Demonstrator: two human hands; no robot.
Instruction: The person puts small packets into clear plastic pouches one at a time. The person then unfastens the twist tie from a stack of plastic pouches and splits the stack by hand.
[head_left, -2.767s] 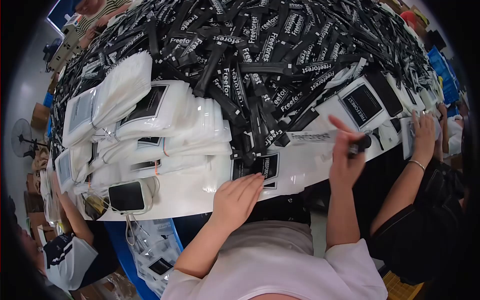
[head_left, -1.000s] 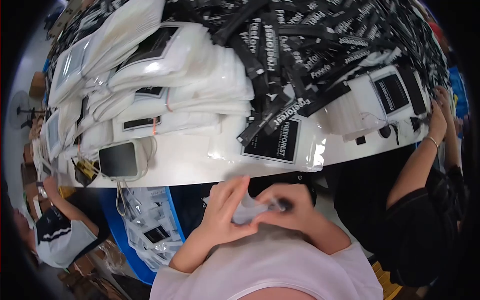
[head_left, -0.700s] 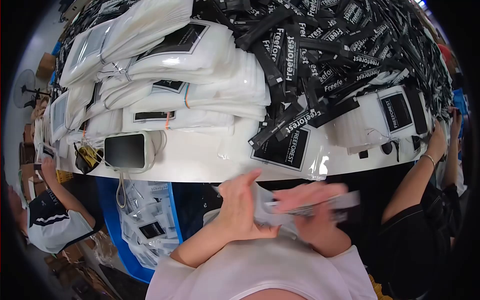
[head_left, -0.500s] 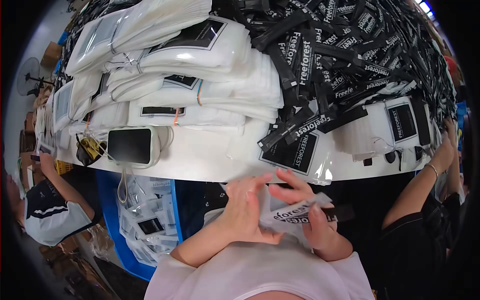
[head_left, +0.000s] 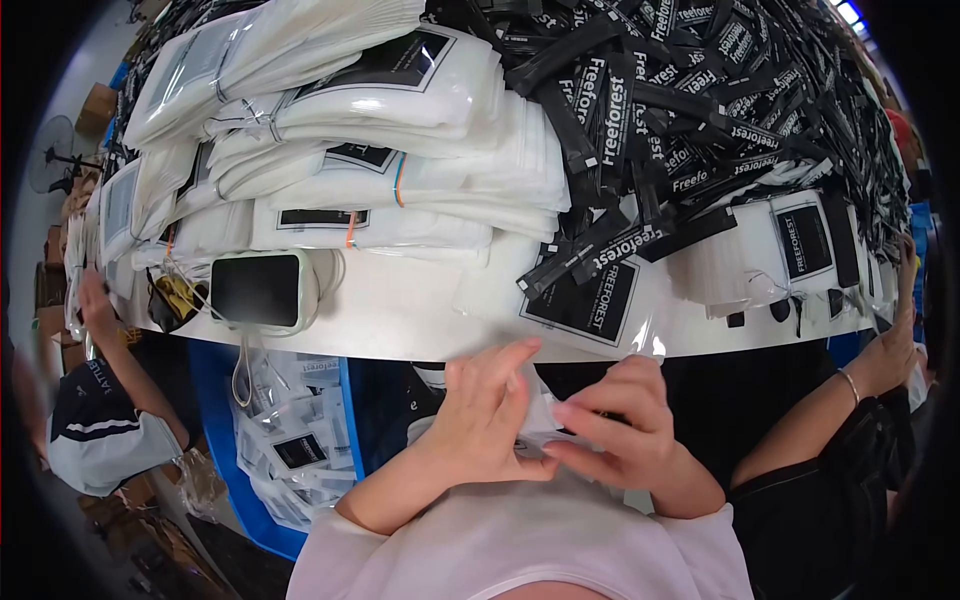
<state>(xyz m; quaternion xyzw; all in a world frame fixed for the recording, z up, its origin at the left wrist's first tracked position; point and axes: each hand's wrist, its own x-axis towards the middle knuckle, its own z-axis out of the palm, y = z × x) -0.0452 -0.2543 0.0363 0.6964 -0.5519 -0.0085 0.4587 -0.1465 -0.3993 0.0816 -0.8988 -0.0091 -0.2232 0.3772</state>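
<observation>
Between my hands, in front of my chest, is a small translucent plastic bag [head_left: 541, 408], mostly covered by my fingers. My left hand [head_left: 478, 412] is closed around its left side, the thumb and fingers bent over it. Fingertips of my right hand [head_left: 622, 420] pinch together at the bag's right edge; any packet inside is hidden. Just beyond the hands, a stack of flat clear bags with a black FREEFOREST label [head_left: 590, 300] lies at the table's front edge. Black Freeforest stick packets [head_left: 614, 125] are heaped behind it.
Bundled bags [head_left: 400, 130] are piled on the table [head_left: 400, 315] at left, near a white-cased phone [head_left: 262, 292]. Below it, a blue bin [head_left: 350, 430] holds filled bags. Another bundle [head_left: 770, 250] lies right. Co-workers' arms [head_left: 815, 410] show at both sides.
The printed packet in my right hand has gone out of sight at the bag. My right fingers have closed together at the bag's edge. My left hand has barely moved.
</observation>
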